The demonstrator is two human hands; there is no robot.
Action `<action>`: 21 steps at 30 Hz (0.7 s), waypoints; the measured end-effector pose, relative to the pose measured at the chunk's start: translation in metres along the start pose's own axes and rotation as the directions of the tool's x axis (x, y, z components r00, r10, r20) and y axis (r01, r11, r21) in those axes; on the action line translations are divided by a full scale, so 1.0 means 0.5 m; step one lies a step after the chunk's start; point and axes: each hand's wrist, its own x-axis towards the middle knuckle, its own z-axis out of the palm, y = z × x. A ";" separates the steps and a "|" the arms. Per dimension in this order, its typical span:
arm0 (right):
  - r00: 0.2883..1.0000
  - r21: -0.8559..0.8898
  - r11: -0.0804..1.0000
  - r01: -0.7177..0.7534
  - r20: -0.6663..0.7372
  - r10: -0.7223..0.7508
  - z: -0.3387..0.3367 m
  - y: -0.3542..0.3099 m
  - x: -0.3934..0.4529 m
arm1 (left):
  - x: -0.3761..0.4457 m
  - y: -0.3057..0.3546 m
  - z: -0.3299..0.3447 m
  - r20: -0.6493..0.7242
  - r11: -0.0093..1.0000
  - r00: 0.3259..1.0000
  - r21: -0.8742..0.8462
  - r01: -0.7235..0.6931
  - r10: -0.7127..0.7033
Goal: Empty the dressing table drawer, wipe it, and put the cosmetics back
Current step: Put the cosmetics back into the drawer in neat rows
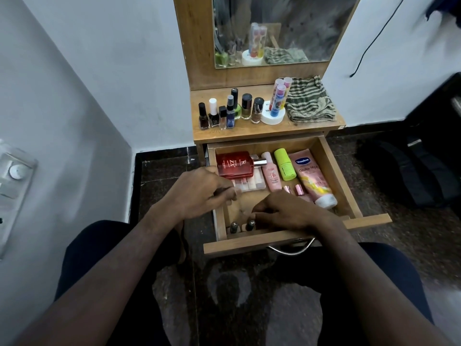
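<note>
The wooden drawer (pixel 335 176) stands pulled out. Inside lie a red perfume bottle (pixel 235 164), a clear box (pixel 252 183), a pink tube (pixel 272 174), a green stick (pixel 284 164), a Vaseline tube (pixel 311 178) and small pink lipsticks (pixel 298 189). Two dark-capped bottles (pixel 234 226) stand at the drawer's front left. My left hand (pixel 199 193) hovers at the drawer's left wall, its curled fingers pinching a small clear item (pixel 234 192). My right hand (pixel 289 211) reaches into the front, with its fingertips curled on the right-hand dark-capped bottle (pixel 250 224).
On the table top stand several nail polish bottles (pixel 224 113), a white stand of coloured tubes (pixel 274 108) and a striped cloth (pixel 309 101), below a mirror (pixel 274 28). A black bag (pixel 411 176) lies on the dark floor at right. A wall with a switch panel (pixel 15 183) is close at left.
</note>
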 end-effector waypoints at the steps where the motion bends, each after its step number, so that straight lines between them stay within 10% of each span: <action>1: 1.000 -0.016 1.000 0.001 0.005 0.000 0.001 -0.005 0.003 | 0.001 -0.005 0.002 -0.028 1.000 1.000 -0.002 0.009 -0.009; 7: 0.966 -0.088 0.996 -0.016 -0.258 -0.007 -0.001 0.004 0.017 | 0.002 -0.023 0.011 -0.288 0.997 0.954 -0.040 0.073 -0.082; 13: 0.691 -0.137 0.988 0.077 -0.706 -0.152 -0.033 -0.068 0.036 | 0.030 -0.049 -0.010 -0.691 0.977 0.693 -0.101 0.189 -0.205; 17: 0.570 -0.179 0.983 0.040 -0.804 -0.170 -0.105 -0.154 0.074 | 0.065 -0.084 -0.033 -0.725 0.916 0.563 -0.276 0.291 -0.397; 21: 0.523 -0.216 0.967 -0.135 -0.845 -0.116 -0.190 -0.222 0.126 | 0.096 -0.106 -0.045 -0.712 0.921 0.586 -0.273 0.278 -0.388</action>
